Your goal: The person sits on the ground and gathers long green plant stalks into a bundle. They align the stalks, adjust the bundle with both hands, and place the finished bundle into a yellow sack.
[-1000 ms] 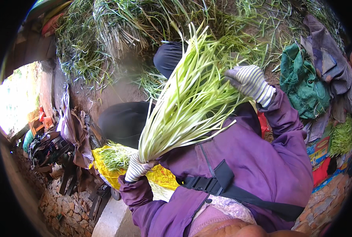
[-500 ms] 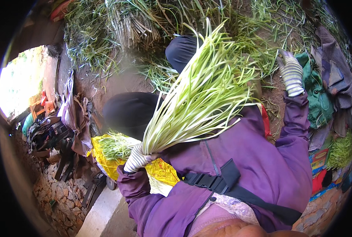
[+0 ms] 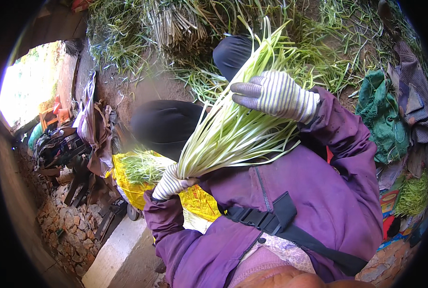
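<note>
A large fanned bunch of long, thin green leafy stalks (image 3: 228, 139) slants across my lap, pale at its gathered lower end. My left hand (image 3: 171, 183), in a striped glove, is closed around that end. Across the upper part of the bunch lies my right hand (image 3: 271, 96), in a striped glove with grey-coated fingers. Its fingers are stretched out over the stalks; its thumb is hidden. Beside my left hand, more cut greens (image 3: 144, 166) rest on a yellow plastic sack (image 3: 130, 189).
Loose green stalks (image 3: 113, 53) and a thick bundle with cut ends (image 3: 180, 24) cover the ground ahead. At right are a green mesh sack (image 3: 379, 117), cloths (image 3: 415, 96) and another pile of greens (image 3: 413, 194). Clutter (image 3: 62, 144) and broken stones (image 3: 74, 225) lie left.
My right hand has come from the far right, beside the green sack, onto the upper part of the bunch. My left hand keeps its hold on the gathered end.
</note>
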### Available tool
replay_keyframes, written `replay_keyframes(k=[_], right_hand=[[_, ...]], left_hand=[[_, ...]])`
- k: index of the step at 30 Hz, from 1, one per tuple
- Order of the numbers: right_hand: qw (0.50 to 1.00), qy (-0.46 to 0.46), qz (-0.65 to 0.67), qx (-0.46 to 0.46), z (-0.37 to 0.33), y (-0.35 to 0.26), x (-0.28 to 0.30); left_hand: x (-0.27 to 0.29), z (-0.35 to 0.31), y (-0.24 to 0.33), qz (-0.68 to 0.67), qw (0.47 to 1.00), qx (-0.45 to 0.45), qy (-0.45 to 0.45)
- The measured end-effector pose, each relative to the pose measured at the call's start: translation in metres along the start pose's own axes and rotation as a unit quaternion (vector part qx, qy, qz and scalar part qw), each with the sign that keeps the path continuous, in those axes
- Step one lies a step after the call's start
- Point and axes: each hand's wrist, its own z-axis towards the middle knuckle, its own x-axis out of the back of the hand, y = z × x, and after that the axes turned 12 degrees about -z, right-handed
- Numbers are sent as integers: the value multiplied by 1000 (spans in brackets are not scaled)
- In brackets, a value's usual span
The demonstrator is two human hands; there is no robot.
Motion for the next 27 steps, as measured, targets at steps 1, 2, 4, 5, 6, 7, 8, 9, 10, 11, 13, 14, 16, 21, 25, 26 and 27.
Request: replay_keyframes(k=[1,2,4,5,6,7,8,9,10,11,13,14,16,21,25,26,27], right_hand=[[1000,-7,-15,10,-2,-1,0],[999,-14,-31,18,-4,-2,1],[998,-17,-55,39,-6,-5,4],[998,14,-33,48,-6,-6,5],[998,20,-24,52,-7,-8,7],[998,34,-18,54,-8,-9,8],[999,3,-18,48,-9,-10,8],[999,1,-2,51,-10,-11,8],[999,-2,0,45,-12,-13,7],[999,-5,7,43,-14,-15,5],[999,-31,27,9,-17,-20,-2],[998,-45,38,-10,-20,-23,-6],[993,-27,78,-79,-24,-29,-15],[908,65,226,-346,-54,-20,-28],[871,104,-47,-478,-114,23,-3],[838,106,-61,-532,-129,32,3],[808,11,-75,-585,-142,46,11]], left_hand=[[1,1,1,-2,1000,-9,-16],[2,2,2,6,1000,0,-10],[2,3,3,15,1000,-5,-17],[2,3,3,14,1000,9,-8],[1,3,3,-3,1000,-1,-4],[0,4,2,-29,999,-24,-6],[1,4,3,-21,1000,-1,-10],[-1,3,1,-41,999,-23,-3],[1,3,2,-35,999,-8,-9],[1,3,1,-37,999,-1,-14],[2,3,1,-26,1000,2,-14],[1,3,1,-34,999,-3,-18],[1,2,1,-38,999,-13,-13],[-1,2,3,-41,999,-18,-23],[3,1,1,-51,999,3,-18],[5,0,2,-65,998,-2,-23],[6,-2,2,-79,997,1,-16]])
